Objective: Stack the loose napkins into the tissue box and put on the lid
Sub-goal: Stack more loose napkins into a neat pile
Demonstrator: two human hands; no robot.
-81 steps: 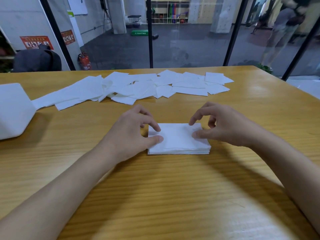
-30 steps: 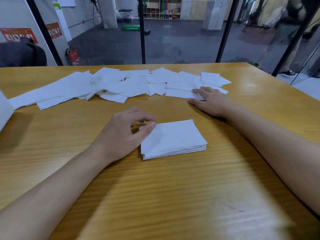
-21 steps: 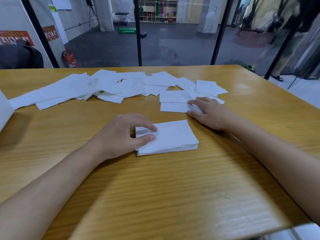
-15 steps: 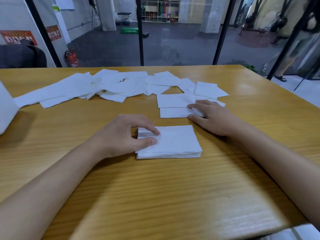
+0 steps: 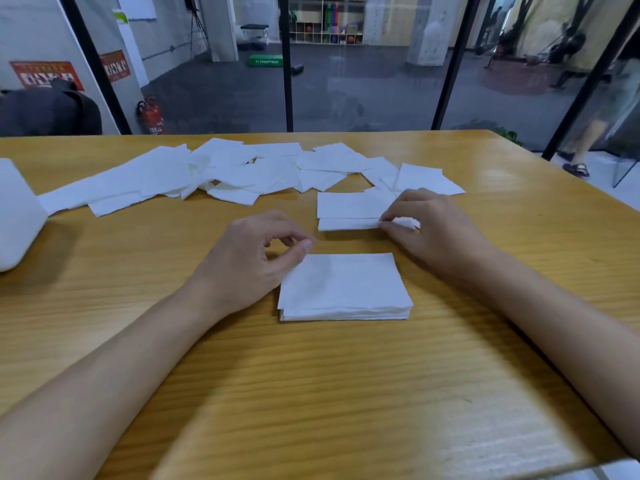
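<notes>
Folded napkin (image 5: pixel 346 224), just beyond napkin stack (image 5: pixel 343 289), long axis left-to-right, right end pinched by right hand (image 5: pixel 433 233); left hand (image 5: pixel 249 265) loosely curled, gripping nothing, thumb at stack's far-left corner; likely comes straight back onto stack.

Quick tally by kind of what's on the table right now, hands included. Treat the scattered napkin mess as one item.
Napkin stack: 1
Napkins set apart: 2 (far napkin, near napkin)
Scattered napkin spread: 1
White container: 1
Hands: 2 (left hand, right hand pinching the near napkin)
Total: 7
</notes>
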